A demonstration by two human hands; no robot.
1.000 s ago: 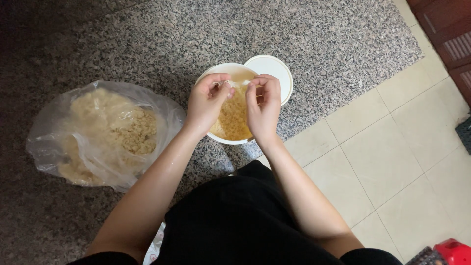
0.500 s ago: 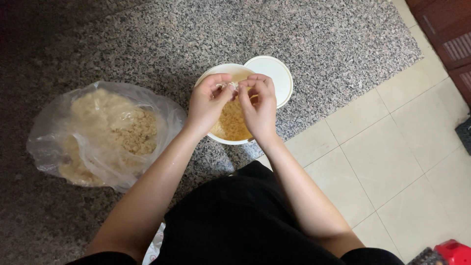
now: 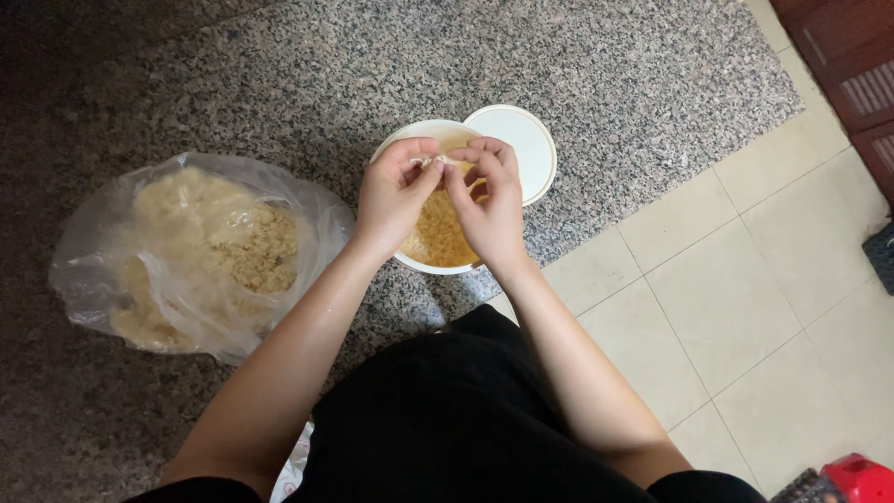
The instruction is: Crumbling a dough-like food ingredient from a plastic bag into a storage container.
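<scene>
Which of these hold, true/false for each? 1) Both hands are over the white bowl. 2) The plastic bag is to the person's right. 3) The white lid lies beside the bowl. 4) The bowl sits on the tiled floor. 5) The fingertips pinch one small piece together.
1) True: the left hand and right hand are above the white bowl.
2) False: the plastic bag lies on the left.
3) True: the white lid touches the bowl's far right rim.
4) False: the bowl sits on the speckled stone surface; the tiled floor is further right.
5) True: the small piece sits between both hands' fingertips.
</scene>
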